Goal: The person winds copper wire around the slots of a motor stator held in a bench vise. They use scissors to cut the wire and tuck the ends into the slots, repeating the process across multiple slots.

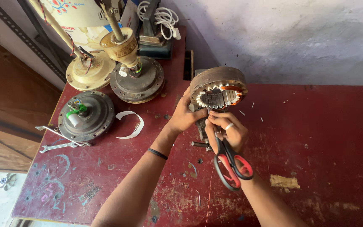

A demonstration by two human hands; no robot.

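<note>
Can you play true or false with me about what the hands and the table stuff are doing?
1. The left hand holds up a round motor ring with slots inside. True.
2. The right hand has a hammer. False: it has scissors with red and black handles hanging from its fingers.
3. The table is red and scratched. True.
4. Two wrenches lie on the right side of the table. False: they lie at the left edge, by a dark round motor.
5. A white curled strip lies on the table. True.
</note>
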